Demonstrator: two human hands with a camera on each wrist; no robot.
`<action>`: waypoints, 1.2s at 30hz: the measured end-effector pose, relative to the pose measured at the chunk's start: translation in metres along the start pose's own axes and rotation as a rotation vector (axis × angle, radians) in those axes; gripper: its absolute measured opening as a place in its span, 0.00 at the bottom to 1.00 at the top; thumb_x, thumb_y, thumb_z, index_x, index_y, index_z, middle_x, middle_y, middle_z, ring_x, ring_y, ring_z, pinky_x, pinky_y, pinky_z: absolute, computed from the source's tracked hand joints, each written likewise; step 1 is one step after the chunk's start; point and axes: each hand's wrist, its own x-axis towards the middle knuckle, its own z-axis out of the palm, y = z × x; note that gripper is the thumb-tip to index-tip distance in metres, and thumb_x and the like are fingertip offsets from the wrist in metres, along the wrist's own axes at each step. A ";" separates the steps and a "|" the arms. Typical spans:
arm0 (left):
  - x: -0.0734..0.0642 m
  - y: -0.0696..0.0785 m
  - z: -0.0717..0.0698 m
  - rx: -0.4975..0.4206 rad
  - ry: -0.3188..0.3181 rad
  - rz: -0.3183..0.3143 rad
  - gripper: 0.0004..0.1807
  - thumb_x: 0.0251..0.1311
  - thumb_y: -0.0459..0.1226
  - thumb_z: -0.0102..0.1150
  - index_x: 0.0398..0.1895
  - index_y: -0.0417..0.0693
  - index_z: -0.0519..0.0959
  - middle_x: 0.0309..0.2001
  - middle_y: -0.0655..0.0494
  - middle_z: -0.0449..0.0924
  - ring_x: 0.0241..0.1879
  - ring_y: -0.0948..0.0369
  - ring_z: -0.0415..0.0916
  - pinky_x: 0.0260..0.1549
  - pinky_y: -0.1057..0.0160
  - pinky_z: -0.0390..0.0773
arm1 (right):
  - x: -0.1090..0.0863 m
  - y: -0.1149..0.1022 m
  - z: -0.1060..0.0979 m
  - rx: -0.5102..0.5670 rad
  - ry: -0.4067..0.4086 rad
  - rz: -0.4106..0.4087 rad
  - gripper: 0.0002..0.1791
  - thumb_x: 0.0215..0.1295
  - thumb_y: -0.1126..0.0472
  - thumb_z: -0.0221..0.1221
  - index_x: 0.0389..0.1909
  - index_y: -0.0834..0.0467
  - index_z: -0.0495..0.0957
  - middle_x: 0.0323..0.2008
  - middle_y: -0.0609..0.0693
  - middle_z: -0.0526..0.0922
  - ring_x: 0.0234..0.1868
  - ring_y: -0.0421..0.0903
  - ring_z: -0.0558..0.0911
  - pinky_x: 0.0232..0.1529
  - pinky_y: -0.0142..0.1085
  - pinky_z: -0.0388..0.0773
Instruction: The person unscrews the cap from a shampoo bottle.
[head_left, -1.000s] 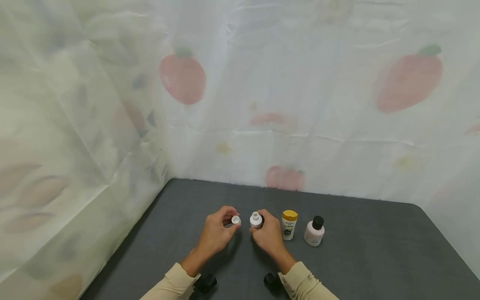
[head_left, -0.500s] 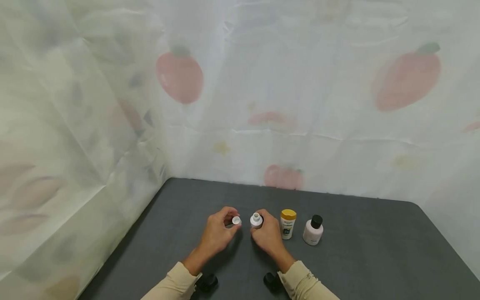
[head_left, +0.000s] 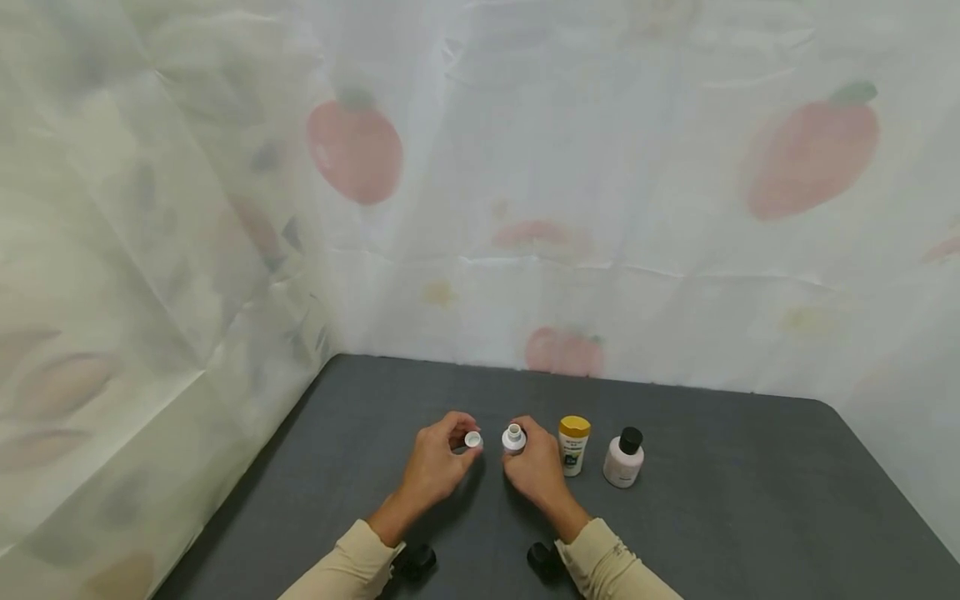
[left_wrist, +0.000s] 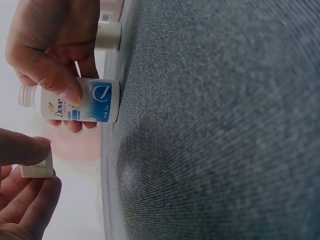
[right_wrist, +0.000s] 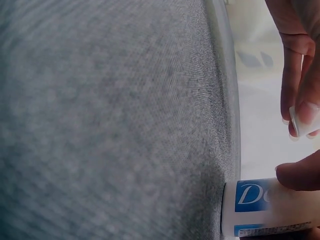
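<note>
My left hand (head_left: 437, 458) pinches a small white bottle cap (head_left: 472, 439) between thumb and fingers, its hollow underside facing up toward the head camera. To its right, my right hand (head_left: 538, 467) grips a small white Dove bottle (left_wrist: 85, 100) with a blue label. The bottle stands upright on the table, as the left wrist view shows, and its threaded neck (left_wrist: 27, 96) is bare. Cap and bottle are apart, with a short gap between the hands. In the right wrist view the bottle's lower part (right_wrist: 252, 202) shows beside the thumb.
Just right of the right hand stands a white bottle with a yellow cap (head_left: 573, 446). Further right is a pale pink bottle with a black cap (head_left: 623, 458). The dark grey table (head_left: 720, 500) meets a white printed curtain (head_left: 660, 208) at the back and a curtain at the left.
The camera view has shifted slightly, so the standing bottles appear a little further left. Both hands keep their hold on the cap and the bottle, almost still.
</note>
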 end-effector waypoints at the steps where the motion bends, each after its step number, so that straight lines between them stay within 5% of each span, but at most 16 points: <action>1: 0.000 0.000 0.000 0.004 -0.003 0.002 0.20 0.51 0.24 0.77 0.44 0.46 0.82 0.39 0.53 0.88 0.42 0.57 0.90 0.44 0.59 0.90 | 0.000 0.000 0.000 -0.001 0.001 -0.001 0.20 0.46 0.75 0.69 0.43 0.60 0.83 0.37 0.56 0.90 0.38 0.50 0.87 0.42 0.48 0.85; 10: 0.000 -0.001 0.005 0.006 -0.022 -0.016 0.20 0.50 0.24 0.78 0.44 0.45 0.81 0.39 0.52 0.88 0.42 0.55 0.90 0.45 0.59 0.90 | -0.002 0.000 -0.001 0.012 -0.011 0.010 0.24 0.44 0.76 0.70 0.44 0.58 0.81 0.38 0.54 0.89 0.39 0.48 0.86 0.44 0.47 0.84; 23: 0.004 -0.005 0.010 0.028 -0.058 -0.042 0.18 0.50 0.23 0.78 0.41 0.45 0.82 0.39 0.50 0.91 0.42 0.54 0.91 0.43 0.56 0.90 | -0.004 -0.004 -0.005 0.090 -0.006 -0.003 0.33 0.46 0.78 0.70 0.58 0.64 0.76 0.53 0.59 0.86 0.52 0.55 0.85 0.58 0.55 0.83; 28: 0.006 -0.011 0.015 0.036 -0.084 -0.055 0.18 0.51 0.22 0.76 0.43 0.40 0.82 0.39 0.49 0.91 0.40 0.54 0.91 0.40 0.59 0.89 | -0.004 -0.007 -0.005 0.093 -0.018 -0.022 0.35 0.47 0.78 0.69 0.60 0.65 0.75 0.56 0.61 0.85 0.57 0.58 0.84 0.60 0.56 0.81; 36: 0.010 -0.020 0.019 0.126 -0.129 -0.078 0.15 0.51 0.22 0.74 0.39 0.45 0.82 0.33 0.54 0.89 0.33 0.60 0.85 0.32 0.67 0.81 | -0.006 -0.013 -0.007 0.085 -0.064 -0.036 0.37 0.53 0.76 0.69 0.66 0.61 0.73 0.63 0.61 0.81 0.63 0.59 0.82 0.61 0.57 0.80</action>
